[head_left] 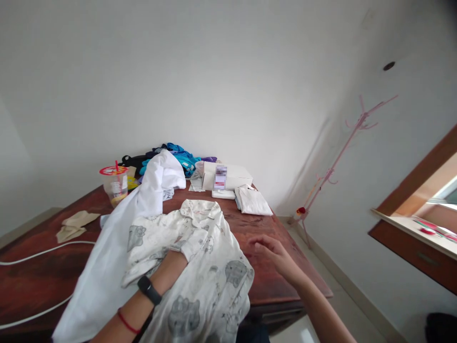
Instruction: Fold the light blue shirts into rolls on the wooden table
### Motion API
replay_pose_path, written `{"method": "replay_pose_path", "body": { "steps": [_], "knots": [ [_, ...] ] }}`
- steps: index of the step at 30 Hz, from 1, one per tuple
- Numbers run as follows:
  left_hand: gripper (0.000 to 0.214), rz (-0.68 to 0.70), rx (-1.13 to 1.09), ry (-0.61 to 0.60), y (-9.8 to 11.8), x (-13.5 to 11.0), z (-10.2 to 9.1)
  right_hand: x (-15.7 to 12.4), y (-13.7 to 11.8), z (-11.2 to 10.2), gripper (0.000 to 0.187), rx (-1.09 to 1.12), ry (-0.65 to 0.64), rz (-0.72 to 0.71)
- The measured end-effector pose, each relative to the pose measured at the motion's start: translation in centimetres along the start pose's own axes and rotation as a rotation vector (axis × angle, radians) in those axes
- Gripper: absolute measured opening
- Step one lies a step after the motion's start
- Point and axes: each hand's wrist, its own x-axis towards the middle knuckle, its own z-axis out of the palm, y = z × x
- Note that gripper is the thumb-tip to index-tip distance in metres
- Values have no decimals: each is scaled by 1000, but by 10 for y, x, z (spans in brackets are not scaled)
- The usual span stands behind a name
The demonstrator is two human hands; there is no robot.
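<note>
A white pajama top [214, 281] with grey cartoon animal prints and a collar lies on the dark red wooden table, its lower part hanging over the near edge. My left forearm [160, 281], with a black wristband and a red cord, reaches into the top's cuff-like opening. The left hand itself is hidden in the cloth, so its fingers do not show. To the right of the top, my right hand [273, 252] hovers above the bare wood, fingers loosely apart and holding nothing. Plain white cloth [117, 243] lies along the top's left side.
A drink cup [114, 186] with a red straw stands at the back left, near beige cloth [76, 225] and a white cable [46, 255]. Behind are piled clothes [178, 157], a white box [235, 177] and folded white clothing [253, 201]. A pink coat rack [332, 169] stands right.
</note>
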Motion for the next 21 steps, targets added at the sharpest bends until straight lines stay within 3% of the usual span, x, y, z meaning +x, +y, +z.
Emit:
{"method": "replay_pose_path", "body": {
  "steps": [3,6,9,12,17,19,21],
  "knots": [
    [48,-20,-83,-6,0,-1,0,18,53,10,52,-97,113,102],
    [49,-27,-150,4,8,-2,-3,25,76,25,61,-176,75,113],
    [47,-35,-216,30,18,-1,-7,26,75,36,59,-305,-13,124],
    [45,-74,-267,88,18,0,-5,29,69,38,27,-394,-98,146],
    [43,-142,-246,231,2,2,0,29,64,38,25,-489,-100,153],
    [47,-156,-231,356,10,7,-10,25,61,42,24,-553,-55,150],
    [52,-153,-215,607,31,12,-27,20,57,46,22,-609,-6,144]
  ]
}}
